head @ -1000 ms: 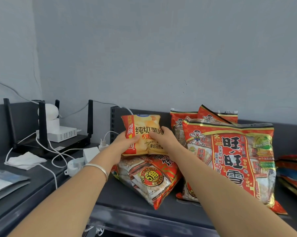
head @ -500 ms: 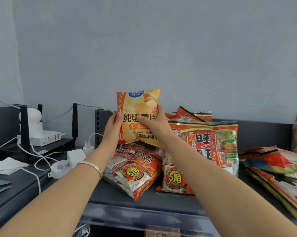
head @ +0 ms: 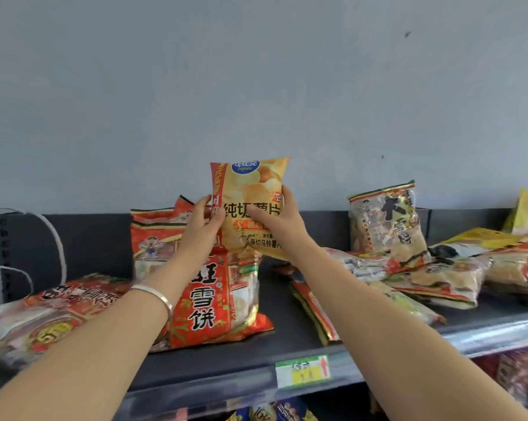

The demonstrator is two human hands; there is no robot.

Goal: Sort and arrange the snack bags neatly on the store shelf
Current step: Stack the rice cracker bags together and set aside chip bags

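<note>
A yellow potato-chip bag (head: 250,189) is held upright in the air above the dark shelf (head: 287,299). My left hand (head: 202,226) grips its left edge and my right hand (head: 282,221) grips its right side. Just behind and below it stands a large red rice-cracker bag (head: 220,299), upright. Another red bag (head: 43,314) lies flat at the far left. To the right, a clear-fronted cracker bag (head: 387,220) leans against the shelf's back, above a loose heap of flat bags (head: 439,275).
A grey wall rises behind the shelf. White cables (head: 56,241) hang at the far left by the shelf's back panel. A green-and-yellow price tag (head: 302,370) sits on the shelf's front rail. More bags show on the shelf below (head: 271,413).
Both hands have lifted the chip bag higher and carried it right, past the red cracker bags. The view swung right: the router and camera are gone, more bags appear at the right.
</note>
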